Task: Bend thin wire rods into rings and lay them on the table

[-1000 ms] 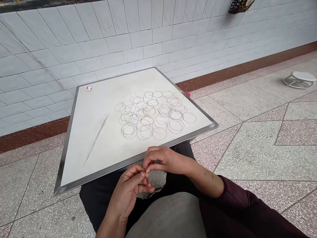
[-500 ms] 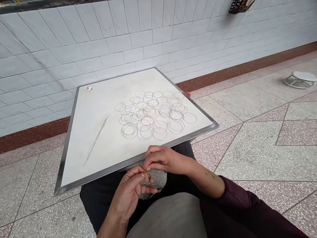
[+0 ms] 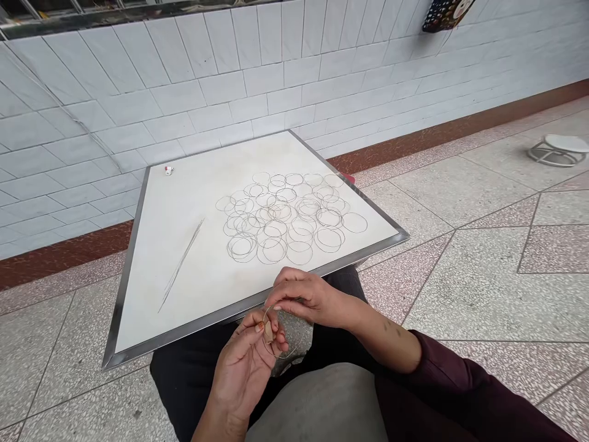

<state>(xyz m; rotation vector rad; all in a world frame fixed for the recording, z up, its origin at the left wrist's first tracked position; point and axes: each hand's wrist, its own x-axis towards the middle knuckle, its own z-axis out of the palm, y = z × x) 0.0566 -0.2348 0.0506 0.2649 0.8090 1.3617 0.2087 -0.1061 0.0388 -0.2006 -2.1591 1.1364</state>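
Between my hands, over my lap and in front of the table edge, is a thin wire ring [image 3: 302,336]. My left hand [image 3: 246,356] pinches its left side between thumb and fingers, with a small tan piece on or between the fingers. My right hand [image 3: 310,298] pinches the ring's upper part, its fingers pressed together. On the white table [image 3: 151,245] many thin wire rings [image 3: 275,232] lie overlapping, right of the middle. Several straight wires [image 3: 181,264] lie in a narrow bunch on the left part of the table.
A small white and red object [image 3: 169,170] sits near the table's back left corner. The table stands against a white tiled wall [image 3: 221,92]. A white round stool [image 3: 559,148] is on the floor at the far right. A dark patterned item [image 3: 442,15] hangs on the wall.
The round outline of the wire ring now shows between my hands. My left hand has turned and moved slightly right, and its fingers have curled in more. The view has shifted slightly.
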